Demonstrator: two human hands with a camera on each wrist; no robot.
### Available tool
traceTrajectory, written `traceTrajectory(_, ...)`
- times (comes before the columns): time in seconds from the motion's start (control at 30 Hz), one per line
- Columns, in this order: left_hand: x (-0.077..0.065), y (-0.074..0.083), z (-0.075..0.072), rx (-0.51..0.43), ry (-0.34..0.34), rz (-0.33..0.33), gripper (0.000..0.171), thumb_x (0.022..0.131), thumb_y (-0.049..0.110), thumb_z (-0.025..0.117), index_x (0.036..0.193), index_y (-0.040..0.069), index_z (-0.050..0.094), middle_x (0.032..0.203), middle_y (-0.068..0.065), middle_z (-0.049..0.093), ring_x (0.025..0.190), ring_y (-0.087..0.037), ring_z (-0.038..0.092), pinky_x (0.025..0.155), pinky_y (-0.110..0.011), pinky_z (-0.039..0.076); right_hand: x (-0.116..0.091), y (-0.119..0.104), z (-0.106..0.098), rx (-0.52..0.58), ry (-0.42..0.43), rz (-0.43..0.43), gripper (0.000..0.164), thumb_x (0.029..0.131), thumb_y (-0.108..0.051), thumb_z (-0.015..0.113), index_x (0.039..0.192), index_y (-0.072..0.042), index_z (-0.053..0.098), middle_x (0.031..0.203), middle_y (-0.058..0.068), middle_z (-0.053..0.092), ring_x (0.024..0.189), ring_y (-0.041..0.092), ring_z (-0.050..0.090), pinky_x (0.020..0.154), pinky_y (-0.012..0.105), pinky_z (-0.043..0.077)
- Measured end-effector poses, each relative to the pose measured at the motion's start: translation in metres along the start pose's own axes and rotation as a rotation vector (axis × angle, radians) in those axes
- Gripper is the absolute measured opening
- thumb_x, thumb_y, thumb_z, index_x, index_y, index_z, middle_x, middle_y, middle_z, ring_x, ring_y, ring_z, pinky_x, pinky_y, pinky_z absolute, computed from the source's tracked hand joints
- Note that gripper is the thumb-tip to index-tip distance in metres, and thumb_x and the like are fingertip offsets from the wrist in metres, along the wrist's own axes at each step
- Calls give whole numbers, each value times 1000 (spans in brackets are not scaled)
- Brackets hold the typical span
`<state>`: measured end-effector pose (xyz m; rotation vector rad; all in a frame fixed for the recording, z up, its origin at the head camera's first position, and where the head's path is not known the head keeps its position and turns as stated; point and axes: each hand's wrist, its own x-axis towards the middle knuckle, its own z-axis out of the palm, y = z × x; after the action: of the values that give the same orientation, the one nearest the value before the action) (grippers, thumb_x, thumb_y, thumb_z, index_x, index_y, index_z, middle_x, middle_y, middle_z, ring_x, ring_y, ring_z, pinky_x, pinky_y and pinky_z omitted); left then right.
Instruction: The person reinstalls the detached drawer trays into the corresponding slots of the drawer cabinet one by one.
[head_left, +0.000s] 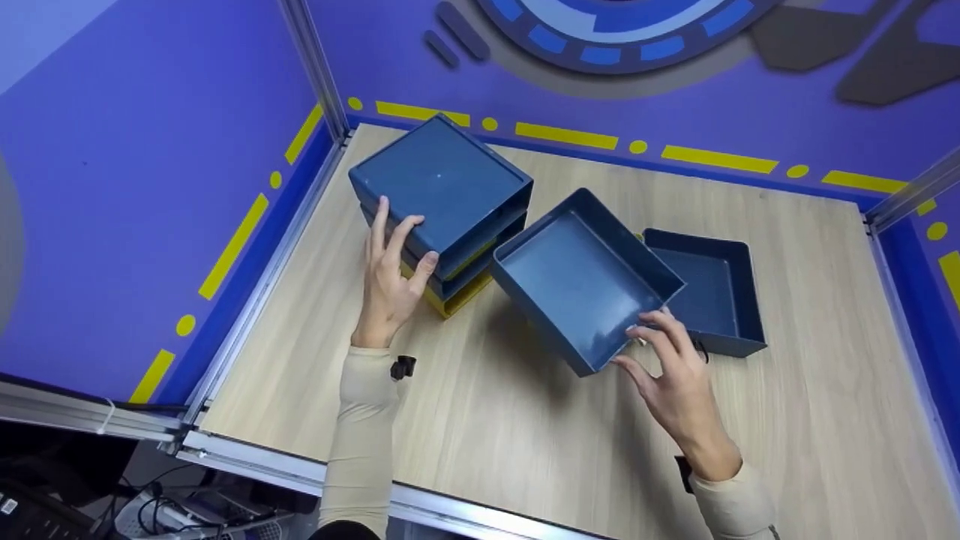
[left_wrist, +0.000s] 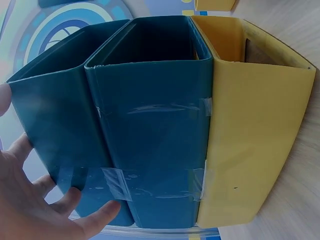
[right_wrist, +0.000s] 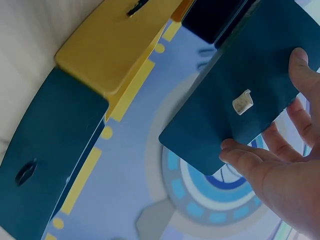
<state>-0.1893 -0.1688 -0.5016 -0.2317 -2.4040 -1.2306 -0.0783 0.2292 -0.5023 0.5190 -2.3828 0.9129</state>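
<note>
– How is the largest group placed?
– On the pale wood-grained table (head_left: 480, 420), a stack of open-fronted plastic casings (head_left: 439, 180), two dark blue above one yellow, is touched at its near corner by the left hand (head_left: 394, 277); its fingers are spread apart, with nothing clasped.

– And the right hand (head_left: 679, 382)?
– By it, an open dark blue plastic drawer (head_left: 577, 277) is gripped at the near end, thumb and fingers clamped on it. The drawer is held tilted above the table, between the stack and a second dark blue drawer (head_left: 705, 292).

– What is hidden?
– From the head view, a yellow drawer (right_wrist: 115, 45) is mostly covered by the held one. In the right wrist view, a small white tab (right_wrist: 243, 102) is shown on the held drawer's end.
</note>
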Motion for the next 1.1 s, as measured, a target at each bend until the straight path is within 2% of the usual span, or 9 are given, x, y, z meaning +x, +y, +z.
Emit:
traceTrajectory(0.07,0,1,1,-1,2,-4,51,103,46,67,149,26,58,181,-8,12,165,-37,17,126,-71,24,2,-2,4,-6,-18,-12,45,74,0,94,113,-4,72,132,18,66,138,55,55,123,16,30)
traceTrajectory(0.17,-2,2,4,-7,1,-10,53,102,51,67,149,27,59,181,-8,12,165,-37,17,126,-70,24,3,-4,9,-27,-39,-32,47,72,-1,96,113,-5,72,133,16,67,139,53,57,120,28,40)
traceTrajectory(0.27,-4,1,6,-11,1,-19,56,102,56,66,149,27,59,181,-7,12,165,-36,16,126,-69,24,5,-5,15,-38,-60,-51,49,71,-1,97,113,-6,72,133,16,67,138,51,58,109,44,50)
traceTrajectory(0.33,-6,0,7,-14,5,-18,56,102,57,65,148,27,59,180,-8,12,165,-36,16,127,-69,23,6,-6,18,-40,-72,-64,50,70,-1,97,113,-6,72,133,16,67,137,51,59,101,50,53)
traceTrajectory(0.47,-8,0,8,-13,6,-13,56,102,55,66,149,26,58,181,-8,12,165,-36,17,126,-71,24,9,-8,23,-20,-90,-81,49,72,-1,96,113,-6,72,134,16,66,137,51,59,97,54,57)
traceTrajectory(0.6,-7,0,7,-7,4,-12,54,102,51,68,150,28,58,181,-7,11,165,-36,16,125,-71,25,12,-12,27,2,-81,-87,48,72,1,96,113,-5,72,134,16,67,136,53,58,98,57,57)
traceTrajectory(1.1,-3,4,5,2,8,-18,55,101,49,70,151,28,57,181,-5,11,165,-35,17,125,-71,25,23,-17,35,19,-72,-90,47,73,0,95,113,-5,71,134,17,66,136,52,59,102,54,54)
